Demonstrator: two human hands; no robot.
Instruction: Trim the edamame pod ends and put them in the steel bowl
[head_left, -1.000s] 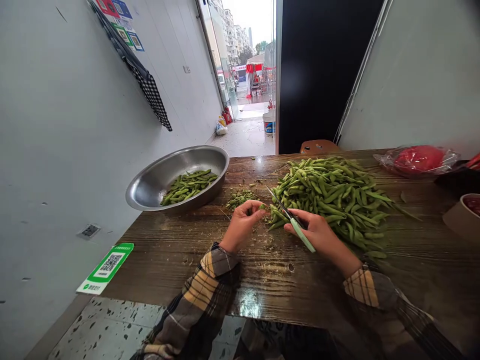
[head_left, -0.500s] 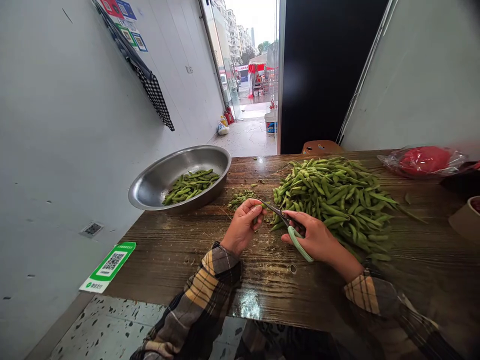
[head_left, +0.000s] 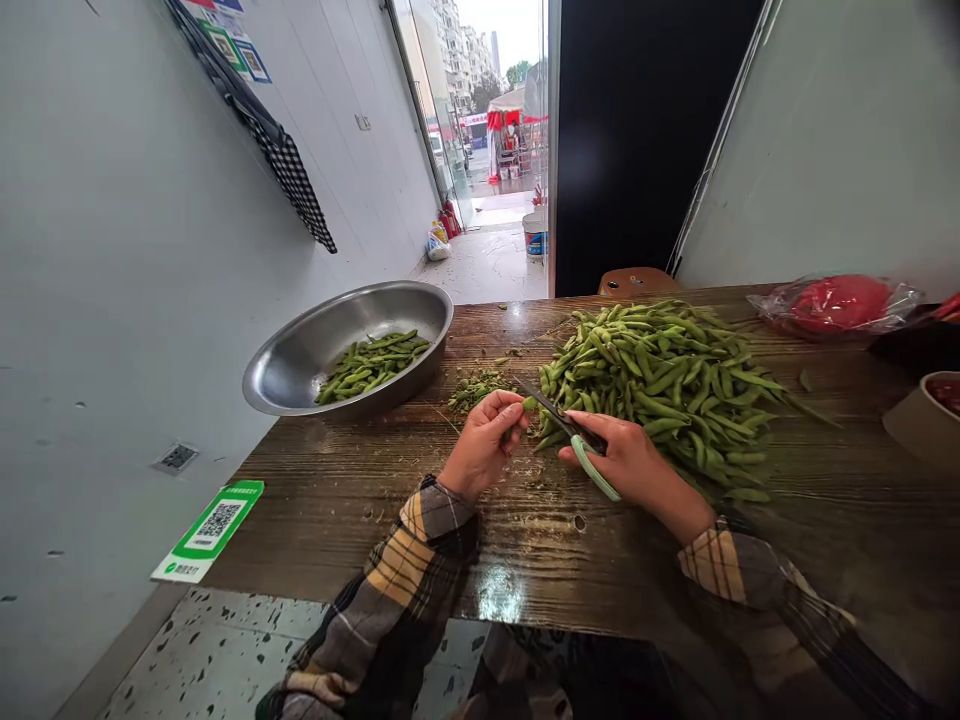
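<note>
Scissors (head_left: 561, 420) gripped by the right hand (head_left: 636, 465) have swung onto the pod (head_left: 529, 403) pinched by the left hand (head_left: 482, 442); best snip only the tip.

One left hand (head_left: 480, 445), one right hand (head_left: 634, 465), one pair of scissors (head_left: 592, 468), one pod (head_left: 528, 403) held, one big heap of pods (head_left: 667, 385) at one o'clock, one small heap of cut tips (head_left: 476, 385) at twelve, one metal basin (head_left: 285, 370) at ten, one red bag (head_left: 836, 305) at two.

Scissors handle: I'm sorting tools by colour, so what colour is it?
Pale green scissors handle, in the right hand; head view.
</note>
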